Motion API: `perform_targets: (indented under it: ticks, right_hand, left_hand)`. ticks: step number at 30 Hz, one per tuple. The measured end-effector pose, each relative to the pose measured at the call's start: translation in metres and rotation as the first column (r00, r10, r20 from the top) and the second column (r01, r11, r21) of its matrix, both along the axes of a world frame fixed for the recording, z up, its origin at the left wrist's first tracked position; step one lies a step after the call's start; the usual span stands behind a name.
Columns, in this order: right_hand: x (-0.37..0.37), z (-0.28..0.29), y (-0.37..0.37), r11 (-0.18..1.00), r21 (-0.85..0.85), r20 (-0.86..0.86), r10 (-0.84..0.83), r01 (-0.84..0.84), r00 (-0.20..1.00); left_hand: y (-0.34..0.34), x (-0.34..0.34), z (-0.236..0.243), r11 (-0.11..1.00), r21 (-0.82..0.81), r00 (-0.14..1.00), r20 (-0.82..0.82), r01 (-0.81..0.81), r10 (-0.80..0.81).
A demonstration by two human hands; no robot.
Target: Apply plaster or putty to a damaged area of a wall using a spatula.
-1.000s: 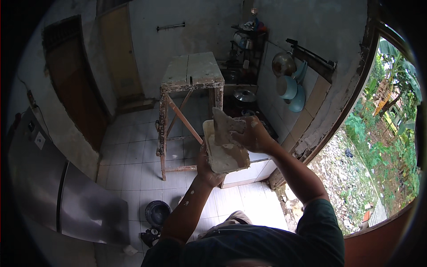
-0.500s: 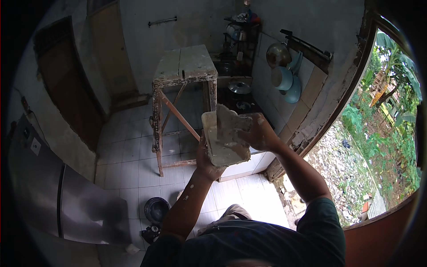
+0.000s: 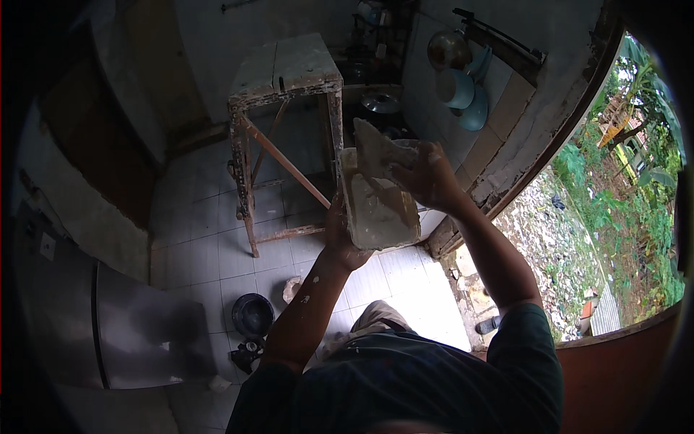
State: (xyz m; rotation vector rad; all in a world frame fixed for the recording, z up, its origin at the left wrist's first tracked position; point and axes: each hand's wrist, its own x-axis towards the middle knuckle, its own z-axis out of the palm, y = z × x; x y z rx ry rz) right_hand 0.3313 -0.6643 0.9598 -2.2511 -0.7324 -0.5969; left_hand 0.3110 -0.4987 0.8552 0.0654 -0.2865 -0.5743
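Note:
My left hand [image 3: 343, 237] is wrapped round the left side and near end of a shallow rectangular tub [image 3: 384, 226], tilted toward me. Its walls are crusted, and a pale, wet-looking paste like plaster coats the inside. In my right hand [image 3: 436, 179] is a flat putty scraper [image 3: 375, 150] smeared with the same grey paste. The blade is over the tub's far end, its corner pointing up and away; I cannot tell whether its lower edge touches the tub. Dried pale specks dot my left forearm.
A paint-spattered wooden trestle [image 3: 285, 69] stands ahead on the tiled floor [image 3: 206, 249]. A dark basin [image 3: 253, 315] sits on the floor by my left arm, near a steel-grey fridge [image 3: 155, 325]. Pans [image 3: 457, 88] hang on the right wall beside a large opening to outdoors.
The scraper has moved from inside the tub to its far end, showing more of the paste. The tub has shifted slightly right, and the whole view has tilted down.

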Motion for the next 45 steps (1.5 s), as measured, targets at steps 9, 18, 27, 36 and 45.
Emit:
perform_targets:
  ticks: [9, 18, 27, 36, 45]
  right_hand:
    - [-0.012, -0.01, -0.026, 0.963, -0.216, -0.21, 0.117, -0.162, 0.971]
    - [0.044, -0.036, -0.051, 0.974, 0.009, -0.267, -0.214, 0.225, 0.94]
    - [0.036, -0.048, -0.096, 0.978, -0.174, -0.139, 0.092, -0.116, 0.986]
    - [0.074, -0.056, -0.134, 0.956, -0.14, -0.184, -0.281, 0.258, 0.942]
    - [0.107, -0.06, -0.214, 0.889, 0.262, -0.339, -0.279, 0.375, 0.898]
  left_hand:
    - [-0.001, 0.019, -0.01, 0.997, 0.044, 0.997, 0.045, 0.057, -0.059]
    - [-0.043, 0.056, -0.017, 0.987, 0.041, 0.971, -0.192, 0.154, -0.144]
    - [-0.082, 0.115, -0.044, 0.956, 0.015, 0.954, -0.078, 0.292, -0.29]
    - [-0.144, 0.159, -0.036, 0.957, 0.134, 0.966, -0.019, 0.258, -0.258]
    - [-0.205, 0.207, -0.05, 0.906, -0.049, 0.887, -0.19, 0.42, -0.421]
